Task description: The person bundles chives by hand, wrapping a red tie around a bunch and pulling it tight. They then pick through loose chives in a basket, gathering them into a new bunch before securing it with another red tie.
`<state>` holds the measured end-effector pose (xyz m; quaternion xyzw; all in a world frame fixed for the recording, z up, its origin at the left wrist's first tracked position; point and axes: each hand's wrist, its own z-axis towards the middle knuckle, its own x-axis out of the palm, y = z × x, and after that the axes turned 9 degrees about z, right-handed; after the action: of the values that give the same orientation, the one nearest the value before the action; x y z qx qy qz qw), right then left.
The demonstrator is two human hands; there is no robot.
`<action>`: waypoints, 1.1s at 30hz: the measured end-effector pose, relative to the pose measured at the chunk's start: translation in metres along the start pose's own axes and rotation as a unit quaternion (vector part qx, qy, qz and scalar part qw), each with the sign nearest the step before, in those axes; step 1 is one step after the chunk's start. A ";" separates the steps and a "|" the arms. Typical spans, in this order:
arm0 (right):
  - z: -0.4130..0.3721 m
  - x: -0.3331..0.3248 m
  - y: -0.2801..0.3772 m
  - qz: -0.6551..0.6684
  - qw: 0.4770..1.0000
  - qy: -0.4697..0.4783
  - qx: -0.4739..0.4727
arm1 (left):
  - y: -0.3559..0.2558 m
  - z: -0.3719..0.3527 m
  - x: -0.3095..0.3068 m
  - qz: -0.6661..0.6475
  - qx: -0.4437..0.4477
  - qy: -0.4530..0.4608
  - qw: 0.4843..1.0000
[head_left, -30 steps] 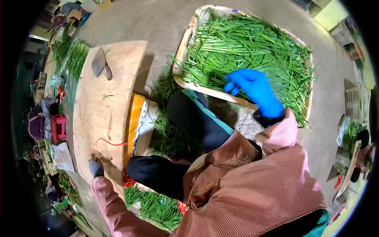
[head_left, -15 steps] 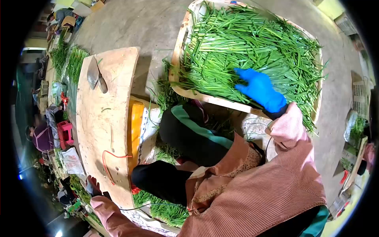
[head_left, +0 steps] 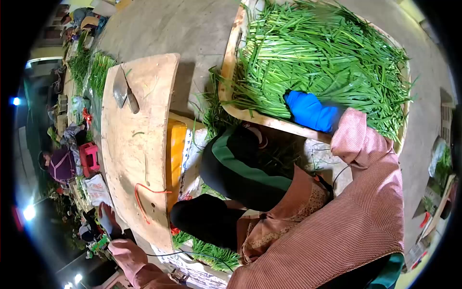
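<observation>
My right hand, in a blue glove, is curled on the near part of a heap of long green stalks in a large pale tray. Whether stalks are between its fingers is hidden. At the lower left, my left hand, gloved in grey and dark red, is beside the near left edge of the wooden board; its fingers are small and unclear. A cleaver-like blade with a wooden handle lies on the board's far end, and a red string lies on its nearer part.
Under the board is a yellow crate, with loose greens nearby. At the left, a person in purple sits near a pink stool. More bundled greens are beyond the board.
My right hand has closed from spread fingers into a curled shape on the stalks. My left hand has moved slightly up and left. The view has shifted, so the tray and board appear further right.
</observation>
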<state>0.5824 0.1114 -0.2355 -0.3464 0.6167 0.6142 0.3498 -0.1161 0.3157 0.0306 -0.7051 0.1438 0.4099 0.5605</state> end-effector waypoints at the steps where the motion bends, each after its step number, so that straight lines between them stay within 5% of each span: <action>1: 0.001 0.005 -0.003 0.000 1.000 -0.005 0.013 | -0.021 -0.007 0.013 0.007 0.017 0.001 1.000; 5: 0.009 -0.016 0.010 0.064 0.995 0.040 0.062 | -0.102 -0.043 0.080 -0.040 0.164 0.120 0.978; 7: 0.007 -0.023 0.010 0.109 0.992 -0.001 0.061 | -0.151 -0.093 0.139 0.036 0.254 0.123 0.959; 9: 0.003 -0.023 0.006 0.101 0.993 -0.007 0.065 | -0.184 -0.139 0.195 0.046 0.299 0.233 0.924; 13: 0.003 -0.025 0.008 0.122 0.991 -0.046 0.023 | -0.189 -0.169 0.320 -0.048 0.158 0.476 0.864; 17: 0.002 -0.027 0.012 0.103 0.994 -0.040 0.024 | -0.196 -0.149 0.434 -0.085 -0.108 0.467 0.874; 18: 0.002 -0.024 0.011 0.090 0.995 -0.040 0.021 | -0.203 -0.149 0.450 -0.096 -0.106 0.468 0.872; 20: 0.002 -0.025 0.012 0.099 0.994 -0.040 0.024 | -0.213 -0.153 0.477 -0.066 -0.195 0.542 0.815; 23: 0.001 -0.022 0.011 0.099 0.993 -0.055 0.013 | -0.156 -0.131 0.567 -0.226 -0.085 0.609 0.756; 25: 0.001 -0.016 0.007 0.097 0.994 -0.055 0.013 | -0.168 -0.132 0.556 -0.273 -0.123 0.614 0.730; 29: 0.000 -0.019 0.008 0.112 0.992 -0.047 0.026 | -0.228 -0.150 0.494 -0.286 0.032 0.588 0.756; 31: -0.001 -0.026 0.012 0.110 0.993 -0.036 0.011 | -0.247 -0.146 0.472 -0.396 0.112 0.607 0.680; 33: 0.000 -0.036 0.018 0.072 0.997 -0.009 0.010 | -0.276 -0.160 0.413 -0.346 0.140 0.582 0.722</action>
<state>0.5854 0.1115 -0.1958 -0.2920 0.6430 0.6349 0.3134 0.3903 0.3671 -0.0833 -0.7189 0.2435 -0.3287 0.5620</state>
